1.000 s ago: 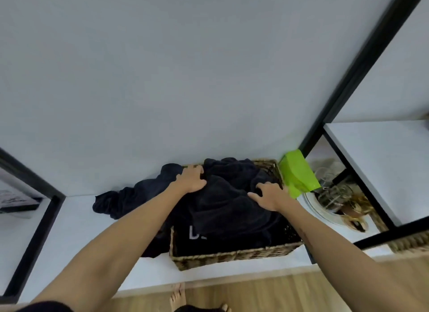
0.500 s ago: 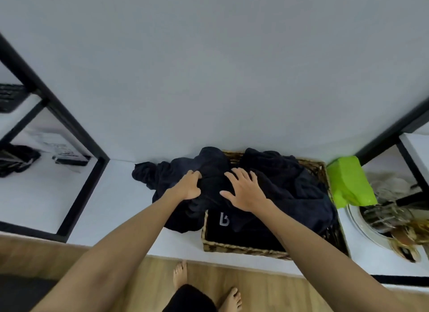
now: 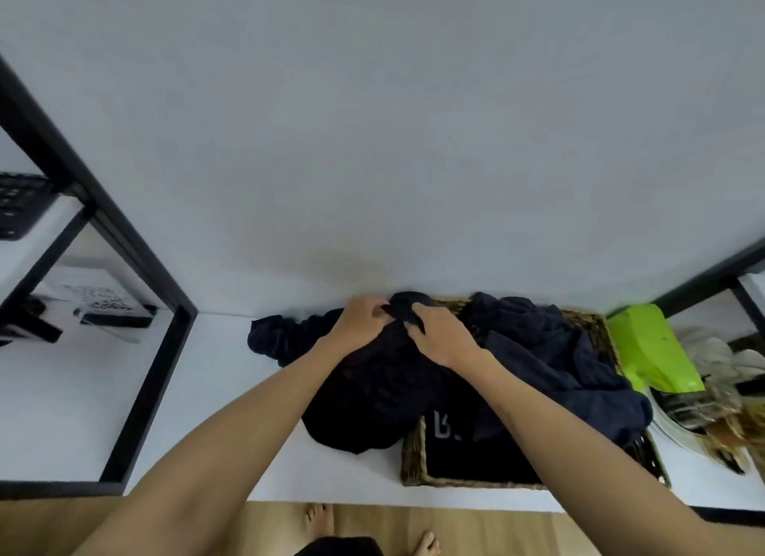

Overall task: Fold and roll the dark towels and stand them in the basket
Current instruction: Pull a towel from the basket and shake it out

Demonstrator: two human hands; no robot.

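A heap of dark towels (image 3: 372, 394) spills over the left rim of a woven wicker basket (image 3: 414, 456) on a white shelf. More dark towels (image 3: 550, 348) are piled in the basket's right half. One folded piece inside shows a pale printed mark (image 3: 445, 427). My left hand (image 3: 359, 321) and my right hand (image 3: 441, 332) are side by side at the far top of the heap. Both pinch the same bunched dark towel edge between fingers and thumb.
A bright green pouch (image 3: 654, 352) leans by the basket's right side, with a white plate (image 3: 679, 431) of clutter beyond it. A black metal frame post (image 3: 136, 390) stands at the left. The white shelf (image 3: 215, 373) runs left of the towels; a wooden floor lies below.
My right hand moved left from the basket's middle to join my left hand, and both closed on the towel's far edge. The camera view turned left.
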